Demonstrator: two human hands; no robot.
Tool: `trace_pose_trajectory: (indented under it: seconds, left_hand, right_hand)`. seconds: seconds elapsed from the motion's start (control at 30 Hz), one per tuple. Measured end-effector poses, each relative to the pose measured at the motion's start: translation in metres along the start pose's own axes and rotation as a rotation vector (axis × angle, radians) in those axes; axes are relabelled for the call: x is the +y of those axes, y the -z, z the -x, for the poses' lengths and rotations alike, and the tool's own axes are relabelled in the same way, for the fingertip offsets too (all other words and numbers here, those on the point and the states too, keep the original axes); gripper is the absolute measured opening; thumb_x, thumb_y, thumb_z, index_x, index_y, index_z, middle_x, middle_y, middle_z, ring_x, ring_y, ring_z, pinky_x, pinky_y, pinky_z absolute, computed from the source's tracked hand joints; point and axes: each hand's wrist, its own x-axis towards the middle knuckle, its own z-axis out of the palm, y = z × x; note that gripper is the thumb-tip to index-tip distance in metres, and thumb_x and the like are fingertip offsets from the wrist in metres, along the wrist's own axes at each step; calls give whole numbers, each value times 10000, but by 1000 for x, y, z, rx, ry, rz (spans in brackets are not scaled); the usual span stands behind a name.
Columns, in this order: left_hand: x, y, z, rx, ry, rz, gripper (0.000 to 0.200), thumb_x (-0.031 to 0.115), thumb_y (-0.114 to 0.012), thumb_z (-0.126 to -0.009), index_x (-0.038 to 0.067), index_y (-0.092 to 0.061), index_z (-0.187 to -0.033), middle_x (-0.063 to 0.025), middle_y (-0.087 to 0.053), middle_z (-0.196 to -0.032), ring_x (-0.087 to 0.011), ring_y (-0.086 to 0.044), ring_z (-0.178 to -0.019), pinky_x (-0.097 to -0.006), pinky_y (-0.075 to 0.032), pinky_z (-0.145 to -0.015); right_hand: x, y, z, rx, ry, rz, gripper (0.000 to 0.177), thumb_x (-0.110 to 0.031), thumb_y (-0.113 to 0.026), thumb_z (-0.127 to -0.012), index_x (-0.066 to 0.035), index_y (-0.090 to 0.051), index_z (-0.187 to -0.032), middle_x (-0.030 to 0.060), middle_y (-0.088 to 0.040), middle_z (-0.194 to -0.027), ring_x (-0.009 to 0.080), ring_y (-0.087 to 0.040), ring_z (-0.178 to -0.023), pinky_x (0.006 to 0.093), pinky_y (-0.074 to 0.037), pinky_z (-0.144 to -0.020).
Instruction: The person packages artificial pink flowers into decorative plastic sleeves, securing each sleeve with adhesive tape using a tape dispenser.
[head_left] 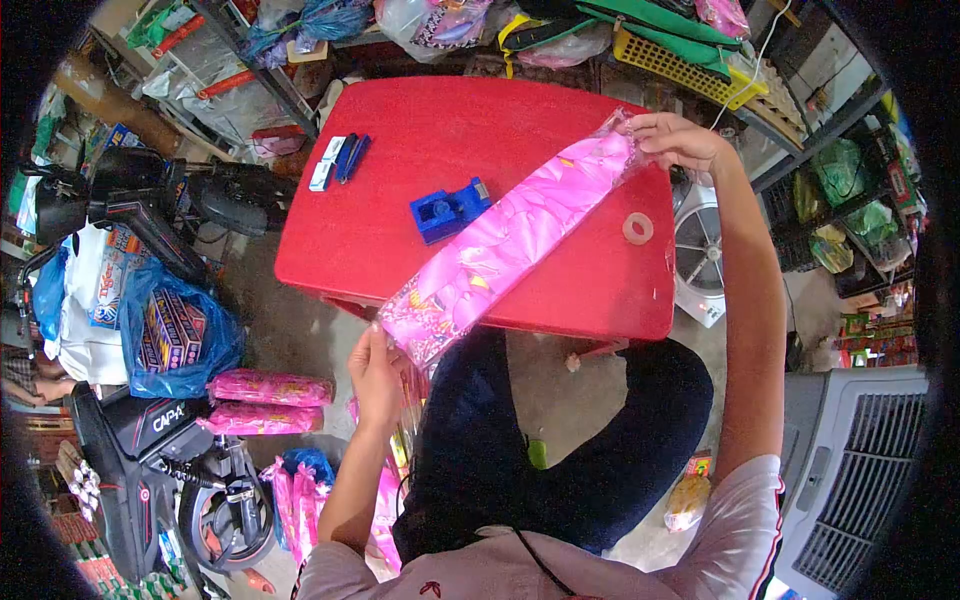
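Note:
I hold a long pink packet (505, 240) in clear plastic, stretched diagonally over the red table (400, 190). My left hand (375, 375) grips its near lower end by the table's front edge. My right hand (680, 140) pinches its far upper end near the table's right back corner. A blue tape dispenser (448, 210) sits on the table just left of the packet. A roll of clear tape (638, 228) lies on the table to the packet's right.
Blue and white small items (338, 160) lie at the table's back left. More pink packets (268, 400) are stacked on the floor at left, beside a blue bag of boxes (170, 330) and a scooter (150, 440). A fan (700, 250) stands at right.

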Motion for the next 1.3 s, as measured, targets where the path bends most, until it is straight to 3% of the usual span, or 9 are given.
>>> trace_pose_trajectory:
  seconds: [0.17, 0.37, 0.47, 0.67, 0.87, 0.97, 1.17, 1.3]
  left_hand:
    - [4, -2, -1, 2, 1, -7, 328, 299, -506, -1085, 15, -644, -1174, -88, -717, -1057, -165, -697, -892, -318, -562, -764]
    - [5, -1, -3, 5, 4, -16, 328, 299, -510, -1083, 16, -644, -1182, -96, -712, -1097, -171, -695, -918, -324, -563, -769]
    - [4, 1, -3, 1, 8, -27, 325, 299, -512, -1083, 21, -649, -1181, -89, -712, -1090, -158, -690, -910, -313, -557, -762]
    - [-1, 9, -8, 4, 27, -39, 322, 300, -512, -1084, 31, -654, -1190, -79, -711, -1096, -136, -678, -899, -303, -549, -748]
    - [10, -5, -4, 7, 23, -26, 353, 304, -486, -1091, 15, -640, -1223, -68, -702, -1105, -153, -675, -898, -294, -542, -760]
    - [12, -5, -4, 9, 26, -38, 388, 323, -490, -1084, 17, -589, -1301, -82, -682, -1171, -178, -679, -945, -312, -551, -784]
    - [19, 3, -1, -150, 121, 198, 490, 352, -551, -1045, 30, -478, -1407, -109, -618, -1313, -220, -671, -1068, -387, -580, -831]
    - [26, -4, 4, -187, 67, -57, 499, 354, -556, -1042, 24, -475, -1407, -121, -613, -1318, -255, -659, -1119, -452, -581, -891]
  right_hand:
    - [-16, -25, 7, -7, -124, 172, 549, -73, -712, -886, -17, -511, -1394, 73, -711, -1156, 94, -706, -910, 173, -552, -568]
    - [-10, -7, -1, 12, -85, 161, 525, -44, -686, -873, -32, -530, -1375, 43, -717, -1082, 51, -673, -807, 193, -524, -511]
    - [5, 1, -4, 123, -2, 124, 465, -82, -686, -907, -35, -558, -1352, 11, -706, -1059, 34, -659, -784, 143, -432, -489]
    - [-3, -17, 3, 384, 67, 20, 334, -187, -668, -965, -31, -626, -1257, 9, -704, -1033, 10, -646, -755, 149, -468, -477]
    - [-16, -29, 8, 222, -193, 75, 377, -297, -700, -965, -33, -639, -1228, 13, -716, -971, 43, -659, -727, 180, -505, -468]
    - [-5, -25, -1, 143, -161, 145, 387, -320, -701, -964, -35, -640, -1218, 8, -718, -971, 46, -657, -724, 176, -520, -484]
    - [7, -27, -24, 85, -125, 269, 347, -349, -753, -918, -66, -690, -1108, -14, -703, -874, 34, -583, -640, 180, -357, -442]
    - [0, -58, -17, 167, -58, 302, 299, -339, -769, -896, -93, -703, -1052, -48, -635, -756, 22, -473, -555, 203, -259, -446]
